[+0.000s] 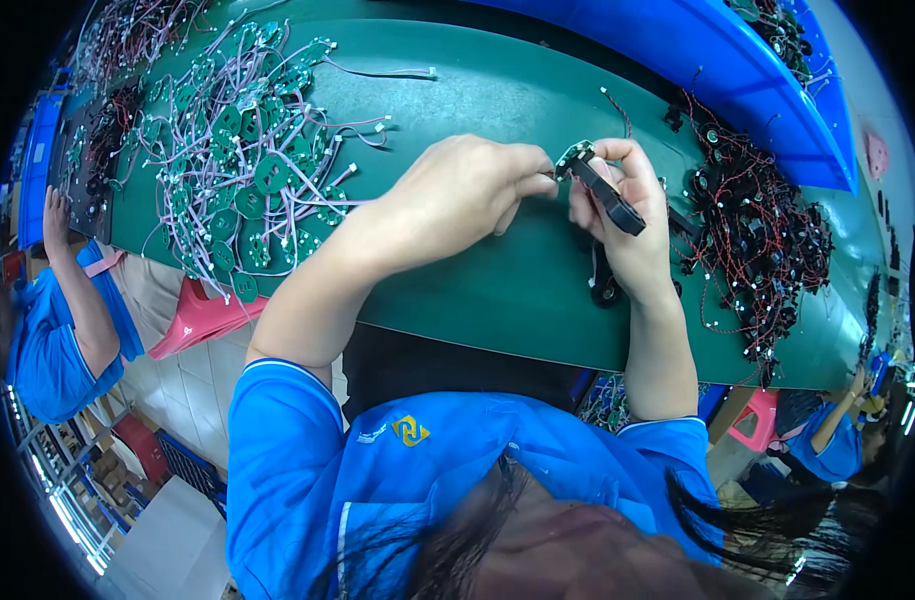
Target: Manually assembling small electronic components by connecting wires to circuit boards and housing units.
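My right hand (643, 215) is closed round a black plastic housing (616, 205), tilted above the green work surface. A small green circuit board (575, 156) sits at the upper end of that housing, between my two hands. Thumb and fingers of my left hand (468, 180) are pinched together at the board's left edge; whatever they grip is too small to make out. A twisted red-and-black wire (620, 108) rises just beyond my right fingertips. Below my right hand, a round black part (606, 292) on a cable lies partly hidden behind the wrist.
Green circuit boards with pale wires (268, 175) lie heaped on the left of the green table (478, 80). To the right is a pile of black parts with red-and-black wires (753, 230). A blue bin (718, 70) stands at the far right. Other people in blue work on either side.
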The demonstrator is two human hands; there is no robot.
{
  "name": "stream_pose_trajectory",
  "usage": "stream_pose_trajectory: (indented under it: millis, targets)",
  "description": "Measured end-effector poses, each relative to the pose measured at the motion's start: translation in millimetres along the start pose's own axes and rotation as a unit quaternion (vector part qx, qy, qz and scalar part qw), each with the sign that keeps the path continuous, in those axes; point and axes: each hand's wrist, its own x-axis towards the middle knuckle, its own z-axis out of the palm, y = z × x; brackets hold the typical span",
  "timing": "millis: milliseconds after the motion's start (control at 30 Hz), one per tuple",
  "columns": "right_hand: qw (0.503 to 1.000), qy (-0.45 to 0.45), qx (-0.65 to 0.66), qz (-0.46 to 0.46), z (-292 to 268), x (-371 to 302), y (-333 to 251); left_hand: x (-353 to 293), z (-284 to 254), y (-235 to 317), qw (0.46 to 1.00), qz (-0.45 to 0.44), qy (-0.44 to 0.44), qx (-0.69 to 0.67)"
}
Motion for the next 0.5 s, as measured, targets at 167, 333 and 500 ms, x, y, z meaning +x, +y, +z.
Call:
stream_pose_trajectory:
  millis: [167,333,500]
  targets:
    - [0.977,0.007,-0.209,-0.050,3,-3,-15,4,-17,3,0.958,-0.093,-0.102,-0.252]
    - [0.868,-0.054,-0.428,-0.246,-7,2,-9,3,-7,2,0.959,-0.061,-0.126,-0.245]
    - [0.802,-0.028,-0.509,-0.311,-8,4,-7,6,-3,-4,0.952,-0.118,-0.107,-0.263]
